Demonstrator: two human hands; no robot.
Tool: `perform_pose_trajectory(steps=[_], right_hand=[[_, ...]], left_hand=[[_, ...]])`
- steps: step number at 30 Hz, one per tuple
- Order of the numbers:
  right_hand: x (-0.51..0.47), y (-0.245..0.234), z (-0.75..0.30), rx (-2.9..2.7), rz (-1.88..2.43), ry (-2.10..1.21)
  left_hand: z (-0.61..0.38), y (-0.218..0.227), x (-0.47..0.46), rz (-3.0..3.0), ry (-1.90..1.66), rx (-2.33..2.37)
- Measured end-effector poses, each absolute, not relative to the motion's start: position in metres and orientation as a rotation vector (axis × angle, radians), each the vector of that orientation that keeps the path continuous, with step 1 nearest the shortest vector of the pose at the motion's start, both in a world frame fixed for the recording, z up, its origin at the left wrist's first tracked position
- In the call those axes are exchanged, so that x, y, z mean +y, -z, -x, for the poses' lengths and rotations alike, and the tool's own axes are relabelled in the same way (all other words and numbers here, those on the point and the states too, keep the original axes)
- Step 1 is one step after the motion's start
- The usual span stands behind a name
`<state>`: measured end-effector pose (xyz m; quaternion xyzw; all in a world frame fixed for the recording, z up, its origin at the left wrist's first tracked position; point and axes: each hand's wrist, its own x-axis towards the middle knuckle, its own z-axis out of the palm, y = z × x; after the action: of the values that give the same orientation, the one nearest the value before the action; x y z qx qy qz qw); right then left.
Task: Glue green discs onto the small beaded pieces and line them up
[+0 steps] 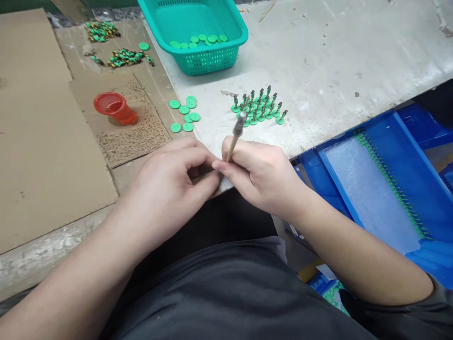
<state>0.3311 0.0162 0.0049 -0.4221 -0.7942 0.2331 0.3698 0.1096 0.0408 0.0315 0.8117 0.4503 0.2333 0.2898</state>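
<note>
Both hands meet at the table's front edge. In my right hand point(265, 172) a thin wooden stick point(232, 147) stands upright, its dark grey tip blurred. My left hand point(173, 177) is closed, its thumb and fingertips pressed together against the right fingertips. Whatever lies between those fingers is hidden. Just beyond the hands several loose green discs point(184, 110) with small holes lie on the table. To their right, small dark-and-green figures point(261, 106) stand upright on green discs in a close group.
A teal basket point(198, 63) with green discs is at the back. A red cup point(122, 111) sits tilted on speckled cardboard point(141, 134). Piles of small figures point(125, 57) lie behind it. Below the table at right, a blue crate point(421, 174) holds a row of green pieces.
</note>
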Motion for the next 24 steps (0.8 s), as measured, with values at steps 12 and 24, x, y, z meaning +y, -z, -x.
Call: perform_pose_trajectory(steps=[12,24], right_hand=[[0.013,-0.003,-0.333,-1.866,1.163,-0.622],[0.004,0.015,-0.347,-1.394,1.255,-0.685]], left_hand=[[-0.108,-0.026,0.041,-2.152,-0.588,1.252],[-0.109,-0.026,0.022,-1.957,-0.662,1.418]])
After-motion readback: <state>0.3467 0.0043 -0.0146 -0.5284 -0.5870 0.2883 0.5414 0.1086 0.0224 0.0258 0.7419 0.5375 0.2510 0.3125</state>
